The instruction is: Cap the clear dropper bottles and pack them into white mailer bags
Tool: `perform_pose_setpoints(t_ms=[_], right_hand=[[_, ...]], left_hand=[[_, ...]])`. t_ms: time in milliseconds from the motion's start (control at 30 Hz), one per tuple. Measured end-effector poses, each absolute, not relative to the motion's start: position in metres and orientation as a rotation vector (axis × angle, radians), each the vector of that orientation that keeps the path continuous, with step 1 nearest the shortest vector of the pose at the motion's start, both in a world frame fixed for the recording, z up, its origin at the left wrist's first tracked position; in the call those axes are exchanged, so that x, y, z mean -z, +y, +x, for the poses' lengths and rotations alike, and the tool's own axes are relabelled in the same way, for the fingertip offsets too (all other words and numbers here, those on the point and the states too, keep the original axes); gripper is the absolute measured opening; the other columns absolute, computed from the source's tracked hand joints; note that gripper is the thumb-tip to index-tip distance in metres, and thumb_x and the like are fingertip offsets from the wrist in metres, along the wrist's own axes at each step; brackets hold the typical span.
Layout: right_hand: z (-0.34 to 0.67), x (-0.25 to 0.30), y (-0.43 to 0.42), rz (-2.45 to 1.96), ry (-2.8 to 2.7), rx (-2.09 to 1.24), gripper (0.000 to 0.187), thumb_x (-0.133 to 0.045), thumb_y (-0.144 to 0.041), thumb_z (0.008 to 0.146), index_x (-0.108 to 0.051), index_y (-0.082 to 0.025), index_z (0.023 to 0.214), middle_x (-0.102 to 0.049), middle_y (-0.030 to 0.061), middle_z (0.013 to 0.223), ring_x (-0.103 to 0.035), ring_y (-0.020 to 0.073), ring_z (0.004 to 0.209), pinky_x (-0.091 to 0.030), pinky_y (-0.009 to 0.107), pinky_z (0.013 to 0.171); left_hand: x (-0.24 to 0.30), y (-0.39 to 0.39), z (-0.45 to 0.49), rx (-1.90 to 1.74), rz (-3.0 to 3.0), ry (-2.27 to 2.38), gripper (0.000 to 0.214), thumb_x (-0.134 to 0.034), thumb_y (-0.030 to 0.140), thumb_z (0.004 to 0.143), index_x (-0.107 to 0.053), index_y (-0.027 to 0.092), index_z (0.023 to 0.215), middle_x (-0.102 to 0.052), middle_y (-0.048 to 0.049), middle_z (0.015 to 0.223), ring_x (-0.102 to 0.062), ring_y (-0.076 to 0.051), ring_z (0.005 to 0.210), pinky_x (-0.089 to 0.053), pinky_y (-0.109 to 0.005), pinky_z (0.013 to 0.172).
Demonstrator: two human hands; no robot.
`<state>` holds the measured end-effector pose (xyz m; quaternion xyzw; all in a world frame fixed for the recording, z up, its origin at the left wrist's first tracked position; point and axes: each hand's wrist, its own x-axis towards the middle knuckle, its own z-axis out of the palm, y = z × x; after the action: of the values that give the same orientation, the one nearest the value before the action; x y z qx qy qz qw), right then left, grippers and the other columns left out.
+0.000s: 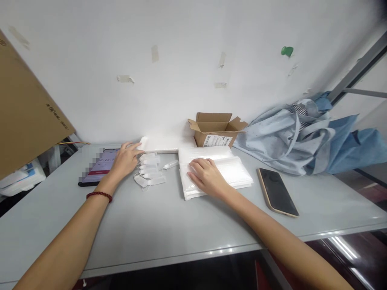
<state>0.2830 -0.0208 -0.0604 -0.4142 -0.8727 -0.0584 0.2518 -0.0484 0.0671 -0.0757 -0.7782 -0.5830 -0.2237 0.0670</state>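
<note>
My left hand (127,159) reaches to the left end of a flat white stack (167,144) lying against the wall. Its fingers are stretched out, the tips at the stack's corner, and it holds nothing that I can see. My right hand (207,175) rests on a pile of white, plastic-looking packets (236,171), fingers apart and slightly bent. Between the hands lie several small white pieces with thin loops (151,172), lined up in a column. One similar white piece (171,164) lies apart, just left of the packets.
An open cardboard box (216,131) with a label stands behind the packets. A phone (278,191) lies to the right, and a tablet-like screen (101,165) is beside my left wrist. Pale blue cloth bags (281,137) fill the back right. The grey table's front edge (175,259) is near me.
</note>
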Motion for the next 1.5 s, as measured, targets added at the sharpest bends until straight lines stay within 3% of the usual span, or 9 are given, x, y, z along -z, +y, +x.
perform_pose_setpoints(t_ms=[167,500,833,1133,1333,1500], right_hand=[[0.282,0.060,-0.022,-1.130,-2.368,0.158,0.025,-0.040,-0.033,0.097,-0.057,-0.015,0.106,-0.063,0.0141,0.111,-0.055,0.0249,0.104,-0.036,0.040,0.090],[0.283,0.062,-0.021,-1.142,-2.377,0.178,0.026,-0.041,-0.033,0.097,-0.057,-0.016,0.107,-0.063,0.0138,0.111,-0.055,0.0243,0.105,-0.036,0.041,0.092],[0.284,0.061,-0.021,-1.133,-2.355,0.187,0.027,-0.041,-0.034,0.097,-0.057,-0.015,0.111,-0.064,0.0146,0.113,-0.056,0.0245,0.107,-0.037,0.042,0.092],[0.285,0.061,-0.019,-1.106,-2.273,0.245,0.031,-0.041,-0.033,0.097,-0.054,-0.013,0.116,-0.059,0.0192,0.121,-0.053,0.0274,0.112,-0.041,0.044,0.091],[0.287,0.056,-0.019,-1.050,-2.096,0.419,0.026,-0.045,-0.021,0.092,-0.052,-0.014,0.117,-0.056,0.0190,0.117,-0.053,0.0278,0.105,-0.045,0.042,0.085],[0.289,0.052,-0.019,-1.068,-2.067,0.506,0.033,-0.043,-0.012,0.090,-0.052,-0.016,0.121,-0.053,0.0189,0.120,-0.050,0.0298,0.110,-0.043,0.046,0.088]], left_hand=[[0.080,0.070,-0.049,0.665,-2.334,-1.792,0.052,-0.039,0.008,0.072,-0.071,0.017,0.112,-0.055,-0.0043,0.138,-0.034,-0.030,0.133,-0.034,-0.048,0.107],[0.074,0.068,-0.039,0.776,-2.284,-1.730,0.054,-0.037,0.010,0.076,-0.061,0.011,0.125,-0.057,-0.0129,0.135,-0.037,-0.034,0.130,-0.036,-0.054,0.102],[0.038,0.045,-0.031,1.139,-2.166,-1.481,0.048,-0.035,0.010,0.083,-0.060,0.018,0.124,-0.061,-0.0099,0.128,-0.045,-0.027,0.125,-0.036,-0.046,0.108],[0.027,0.024,-0.012,1.342,-2.060,-1.363,0.036,-0.037,0.012,0.090,-0.067,0.014,0.109,-0.067,-0.0105,0.118,-0.054,-0.023,0.117,-0.043,-0.042,0.103],[0.028,0.014,0.003,1.476,-2.010,-1.314,0.034,-0.039,0.014,0.092,-0.068,0.021,0.109,-0.068,-0.0062,0.117,-0.055,-0.023,0.115,-0.044,-0.042,0.102],[0.030,0.004,0.022,1.460,-2.093,-1.275,0.034,-0.040,0.013,0.091,-0.067,0.022,0.110,-0.068,-0.0057,0.116,-0.057,-0.023,0.112,-0.046,-0.043,0.098]])
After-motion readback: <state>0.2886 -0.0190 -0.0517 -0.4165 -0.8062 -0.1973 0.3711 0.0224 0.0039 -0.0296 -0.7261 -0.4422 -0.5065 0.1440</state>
